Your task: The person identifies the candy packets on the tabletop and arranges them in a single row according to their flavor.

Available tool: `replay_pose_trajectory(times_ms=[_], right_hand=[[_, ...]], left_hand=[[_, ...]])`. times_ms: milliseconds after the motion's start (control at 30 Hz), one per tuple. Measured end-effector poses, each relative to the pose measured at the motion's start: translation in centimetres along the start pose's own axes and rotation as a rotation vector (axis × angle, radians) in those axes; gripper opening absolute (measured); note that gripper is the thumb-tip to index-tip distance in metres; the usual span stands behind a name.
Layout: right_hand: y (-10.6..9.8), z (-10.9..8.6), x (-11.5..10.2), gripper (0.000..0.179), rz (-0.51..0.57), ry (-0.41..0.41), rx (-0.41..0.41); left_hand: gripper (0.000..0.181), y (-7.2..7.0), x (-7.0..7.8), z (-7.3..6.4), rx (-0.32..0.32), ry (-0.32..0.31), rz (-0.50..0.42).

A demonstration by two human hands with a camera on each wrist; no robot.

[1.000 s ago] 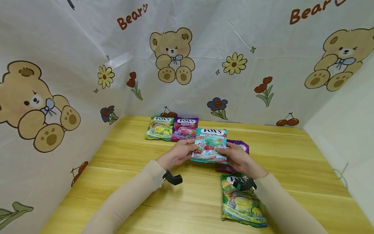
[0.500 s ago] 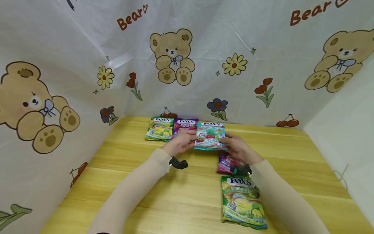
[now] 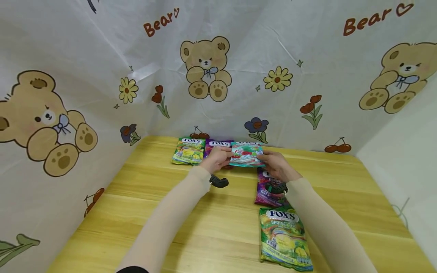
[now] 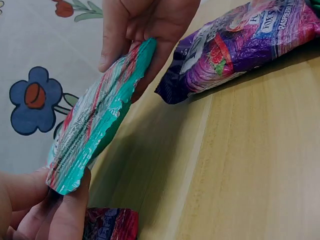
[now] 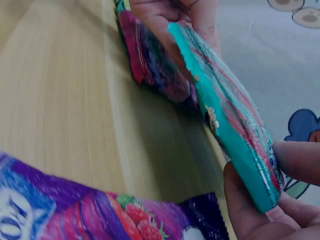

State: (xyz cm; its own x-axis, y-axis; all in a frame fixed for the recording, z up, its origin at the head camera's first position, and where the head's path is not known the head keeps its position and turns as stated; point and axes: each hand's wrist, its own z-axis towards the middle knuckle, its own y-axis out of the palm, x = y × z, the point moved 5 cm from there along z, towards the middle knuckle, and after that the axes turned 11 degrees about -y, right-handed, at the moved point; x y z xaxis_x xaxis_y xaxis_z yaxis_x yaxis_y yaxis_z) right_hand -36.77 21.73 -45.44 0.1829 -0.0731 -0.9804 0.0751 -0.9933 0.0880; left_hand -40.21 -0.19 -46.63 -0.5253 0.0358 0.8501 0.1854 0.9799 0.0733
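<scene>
A teal Fox's Mint Blossom candy bag [image 3: 247, 154] is held by its two sides at the back of the table. My left hand [image 3: 218, 158] pinches its left edge, thumb on the front; my right hand [image 3: 275, 163] pinches the right edge. In the left wrist view the same candy bag [image 4: 97, 115] stands tilted above the wood, over its own shadow. Just left of it lies a purple Berries candy bag [image 3: 209, 146], partly covered by my left hand. Another purple Berries bag [image 3: 268, 189] lies in front, partly behind my right wrist.
A green Spring Tea bag [image 3: 188, 151] lies at the back left beside the purple one. A larger-looking green Spring Tea bag [image 3: 284, 239] lies near the front, beside my right forearm. Bear-print cloth [image 3: 205, 110] walls off the back of the wooden table [image 3: 211, 235].
Both hands have carried the teal candy bag away from me toward the back cloth, beside the back purple bag. The front purple bag shows more now.
</scene>
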Motion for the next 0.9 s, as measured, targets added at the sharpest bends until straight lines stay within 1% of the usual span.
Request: replay_pose_trajectory(times_ms=[133, 267, 367, 433, 533, 633, 733, 900], right_hand=[[-0.4, 0.1, 0.5, 0.063, -0.014, 0.001, 0.017], [-0.8, 0.3, 0.7, 0.063, -0.089, -0.019, 0.021], [-1.0, 0.5, 0.9, 0.062, -0.143, -0.040, 0.018], [-1.1, 0.7, 1.0, 0.061, -0.171, -0.047, 0.023], [-1.2, 1.0, 1.2, 0.060, -0.193, -0.030, 0.048], [-1.3, 0.9, 1.2, 0.058, -0.217, -0.001, 0.083], [-1.4, 0.7, 1.2, 0.057, -0.225, 0.018, 0.100], [-1.6, 0.4, 1.2, 0.056, -0.204, 0.000, 0.093]], left_hand=[[0.042, 0.3, 0.1, 0.0, 0.017, 0.002, 0.056], [0.040, 0.4, 0.1, 0.0, 0.056, 0.007, 0.106], [0.038, 0.4, 0.1, 0.2, 0.098, 0.023, 0.112], [0.037, 0.5, 0.0, 0.4, 0.113, 0.038, 0.094], [0.038, 0.5, -0.1, 0.5, 0.126, 0.037, 0.083], [0.041, 0.7, -0.1, 0.6, 0.085, 0.023, 0.065], [0.043, 0.9, 0.0, 0.7, 0.043, 0.003, 0.047], [0.046, 0.9, 0.5, 0.5, 0.015, -0.016, 0.001]])
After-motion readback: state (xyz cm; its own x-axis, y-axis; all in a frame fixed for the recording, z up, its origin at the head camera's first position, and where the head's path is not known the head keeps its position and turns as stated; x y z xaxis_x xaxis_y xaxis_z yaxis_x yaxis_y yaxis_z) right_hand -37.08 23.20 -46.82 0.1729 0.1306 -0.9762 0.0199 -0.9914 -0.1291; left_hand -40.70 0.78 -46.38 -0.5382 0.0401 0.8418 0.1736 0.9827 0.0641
